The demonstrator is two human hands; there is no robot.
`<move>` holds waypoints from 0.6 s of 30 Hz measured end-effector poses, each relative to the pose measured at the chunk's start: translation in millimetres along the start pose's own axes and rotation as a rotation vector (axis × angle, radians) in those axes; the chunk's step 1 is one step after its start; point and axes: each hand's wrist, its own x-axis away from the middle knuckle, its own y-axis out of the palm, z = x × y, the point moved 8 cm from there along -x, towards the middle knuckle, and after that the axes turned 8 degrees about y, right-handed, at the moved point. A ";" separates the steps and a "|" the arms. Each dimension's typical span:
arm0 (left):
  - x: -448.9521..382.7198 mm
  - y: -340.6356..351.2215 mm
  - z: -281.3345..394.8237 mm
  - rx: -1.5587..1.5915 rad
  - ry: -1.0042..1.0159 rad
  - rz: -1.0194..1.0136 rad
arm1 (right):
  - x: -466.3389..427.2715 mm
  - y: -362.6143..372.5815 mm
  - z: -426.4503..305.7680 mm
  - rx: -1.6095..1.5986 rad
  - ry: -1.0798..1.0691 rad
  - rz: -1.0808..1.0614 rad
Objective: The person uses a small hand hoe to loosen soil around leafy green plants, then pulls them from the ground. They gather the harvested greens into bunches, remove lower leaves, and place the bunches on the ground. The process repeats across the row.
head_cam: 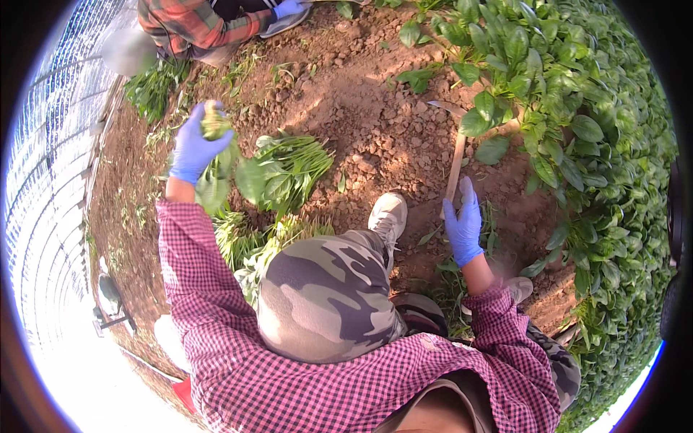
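Note:
My left hand, in a blue glove, grips a small bunch of leafy spinach-like greens. The bunch is blurred; its stem ends point up and its leaves hang down. To its right, a pile of cut greens lies on the soil. My right hand, also gloved in blue, is at the lower end of a wooden-handled sickle. Its thumb overlaps the handle, but whether the fingers close around it is unclear. The sickle's blade points left, close to the standing plants.
Dense standing greens fill the right side. More cut bunches lie beside my camouflage-covered knee. At upper left, a co-worker in a plaid sleeve crouches near another bunch. Translucent greenhouse sheeting borders the left.

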 end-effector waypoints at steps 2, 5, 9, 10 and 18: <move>-5.0 39.9 -15.5 -0.532 -0.017 -0.298 | 6.5 12.0 14.8 0.025 0.046 -0.060; -2.9 140.8 -65.5 -0.727 -0.169 -0.650 | 12.9 29.6 36.3 0.048 0.139 -0.180; -7.7 236.2 -142.0 -0.469 -0.347 -0.639 | 16.5 41.2 48.5 0.015 0.140 -0.200; -10.8 250.2 -154.2 -0.493 -0.318 -0.600 | 17.7 43.8 53.6 0.017 0.160 -0.208; -10.0 246.1 -149.7 -0.649 -0.291 -0.618 | 26.7 52.2 106.2 0.168 0.405 -0.229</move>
